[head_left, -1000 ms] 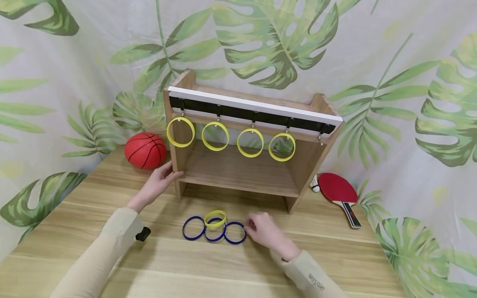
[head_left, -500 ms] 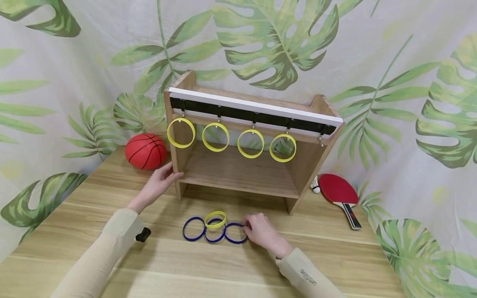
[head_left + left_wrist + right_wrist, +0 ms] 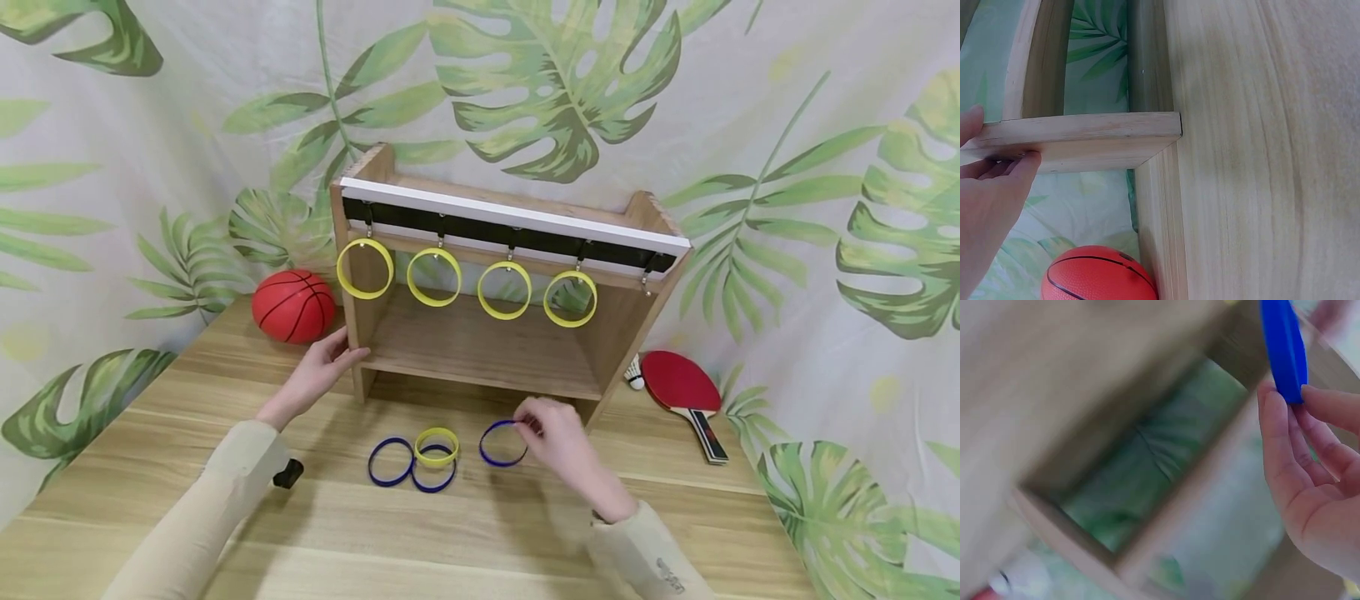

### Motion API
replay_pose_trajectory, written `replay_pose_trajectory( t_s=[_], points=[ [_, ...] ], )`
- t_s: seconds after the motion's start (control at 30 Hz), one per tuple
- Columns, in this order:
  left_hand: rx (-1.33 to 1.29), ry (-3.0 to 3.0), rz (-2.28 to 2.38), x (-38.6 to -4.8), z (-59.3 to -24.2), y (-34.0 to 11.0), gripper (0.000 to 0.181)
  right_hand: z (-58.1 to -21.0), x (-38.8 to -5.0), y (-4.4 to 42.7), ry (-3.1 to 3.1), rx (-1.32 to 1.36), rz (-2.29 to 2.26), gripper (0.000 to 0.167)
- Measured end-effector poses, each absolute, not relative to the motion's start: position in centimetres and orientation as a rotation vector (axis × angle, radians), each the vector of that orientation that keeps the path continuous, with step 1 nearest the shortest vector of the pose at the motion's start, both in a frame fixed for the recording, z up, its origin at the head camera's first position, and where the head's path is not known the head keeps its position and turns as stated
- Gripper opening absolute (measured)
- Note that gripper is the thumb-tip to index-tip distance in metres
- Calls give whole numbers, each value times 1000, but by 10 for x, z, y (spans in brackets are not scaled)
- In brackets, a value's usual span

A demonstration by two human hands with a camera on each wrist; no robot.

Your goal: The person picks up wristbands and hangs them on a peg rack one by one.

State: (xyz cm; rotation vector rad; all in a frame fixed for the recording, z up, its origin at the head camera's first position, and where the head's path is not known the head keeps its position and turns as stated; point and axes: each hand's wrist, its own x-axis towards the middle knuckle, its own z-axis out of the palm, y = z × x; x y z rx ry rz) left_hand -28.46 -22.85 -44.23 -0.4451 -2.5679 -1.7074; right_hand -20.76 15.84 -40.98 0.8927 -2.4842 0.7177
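My right hand (image 3: 558, 442) pinches a blue ring (image 3: 1286, 356) by its edge, between thumb and fingers, just above the table in front of the wooden shelf (image 3: 480, 337). With the thumb in front and fingers behind, my left hand (image 3: 318, 372) grips the shelf's left side panel (image 3: 1079, 134). On the table lie two blue rings, and a yellow ring (image 3: 417, 447) rests partly over the right one. Several yellow rings, one of them this ring (image 3: 481, 292), hang from hooks on the black strip (image 3: 480, 236); the rightmost hook (image 3: 647, 283) carries no ring.
A red basketball (image 3: 293, 306) sits left of the shelf, close to my left hand. To the right are a shuttlecock (image 3: 634, 372) and a red table-tennis bat (image 3: 681, 382). A leaf-patterned cloth (image 3: 555, 75) hangs behind the table.
My right hand has taken hold of the rightmost blue ring and lifted it up and to the right, apart from the other rings. My left hand has stayed on the shelf's side.
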Motion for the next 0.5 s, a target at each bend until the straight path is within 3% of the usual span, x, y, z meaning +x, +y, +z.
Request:
replay_pose_trajectory(
  t_s=[0.5],
  points=[
    [-446, -2570, -1698, -283, -441, -228, 62, -261, -198, 227, -2208, 616, 664, 7]
  ],
)
